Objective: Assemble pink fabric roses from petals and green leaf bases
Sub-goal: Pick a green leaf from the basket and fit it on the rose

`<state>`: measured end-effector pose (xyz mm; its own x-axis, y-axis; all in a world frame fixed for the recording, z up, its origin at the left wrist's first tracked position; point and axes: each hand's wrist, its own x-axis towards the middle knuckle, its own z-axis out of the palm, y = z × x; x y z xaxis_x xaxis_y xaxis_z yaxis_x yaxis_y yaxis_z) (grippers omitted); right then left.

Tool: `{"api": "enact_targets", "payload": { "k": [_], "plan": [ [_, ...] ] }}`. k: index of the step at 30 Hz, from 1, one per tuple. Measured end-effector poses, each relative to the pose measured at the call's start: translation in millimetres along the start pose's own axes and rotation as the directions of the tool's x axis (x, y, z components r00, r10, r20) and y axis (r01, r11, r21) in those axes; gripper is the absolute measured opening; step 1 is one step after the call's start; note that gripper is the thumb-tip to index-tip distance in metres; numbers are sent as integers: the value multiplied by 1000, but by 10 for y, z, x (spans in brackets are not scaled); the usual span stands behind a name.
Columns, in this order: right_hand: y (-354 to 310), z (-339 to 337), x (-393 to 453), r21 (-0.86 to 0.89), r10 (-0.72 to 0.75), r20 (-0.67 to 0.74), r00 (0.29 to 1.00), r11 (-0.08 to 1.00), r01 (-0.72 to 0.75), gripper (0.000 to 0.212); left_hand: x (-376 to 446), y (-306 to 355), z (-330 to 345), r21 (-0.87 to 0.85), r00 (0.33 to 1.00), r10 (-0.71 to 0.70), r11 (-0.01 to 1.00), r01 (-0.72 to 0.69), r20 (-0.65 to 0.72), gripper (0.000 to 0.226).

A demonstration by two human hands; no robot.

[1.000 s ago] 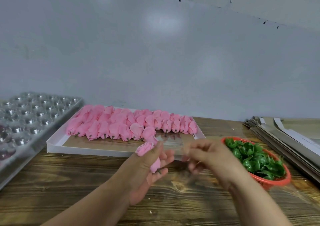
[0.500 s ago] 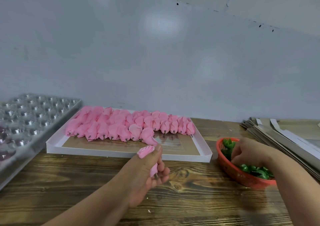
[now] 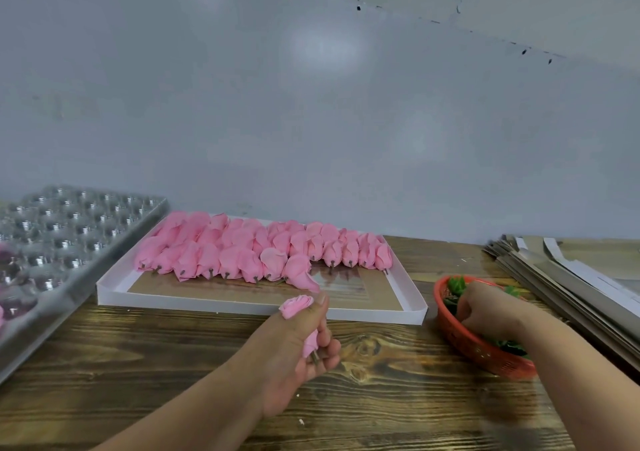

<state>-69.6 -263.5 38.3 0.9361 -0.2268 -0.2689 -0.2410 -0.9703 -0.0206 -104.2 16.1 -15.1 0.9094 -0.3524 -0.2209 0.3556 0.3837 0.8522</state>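
Now the left hand [image 3: 294,350] grips a pink rose [image 3: 296,307] above the wooden table [image 3: 138,364]; the right hand [image 3: 485,307] reaches into the red basket [image 3: 464,341] of green leaves [image 3: 456,284] (grasp unclear).

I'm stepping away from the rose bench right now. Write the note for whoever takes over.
Left hand: grips one pink rose bud upright over the table, stem end down.
Right hand: reaching into the red basket of green leaf bases; whether it has one yet cannot be seen.
Stock: many pink buds lie in rows in the white tray behind the hands.
Done: the held bud is rolled.
Left: take a leaf base, fit it on the held bud's stem, then go on with the tray's buds.
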Motion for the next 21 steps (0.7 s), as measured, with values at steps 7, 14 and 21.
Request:
{"api": "enact_targets", "payload": {
  "k": [7, 14, 21],
  "plan": [
    [272, -37, -4, 484, 71, -155, 985, 875, 13, 13, -3, -14, -10, 15, 1000, -27, 1000, 27, -11, 31],
    [434, -56, 49, 821, 126, -181, 975, 566, 79, 18, -7, -20, 20, 3, 999, -31, 1000, 31, -25, 34],
    [415, -86, 28, 528, 207, -281, 937, 849, -30, 12, 11, -35, 8, 2, 999, -35, 999, 35, -39, 34]
  ]
}}
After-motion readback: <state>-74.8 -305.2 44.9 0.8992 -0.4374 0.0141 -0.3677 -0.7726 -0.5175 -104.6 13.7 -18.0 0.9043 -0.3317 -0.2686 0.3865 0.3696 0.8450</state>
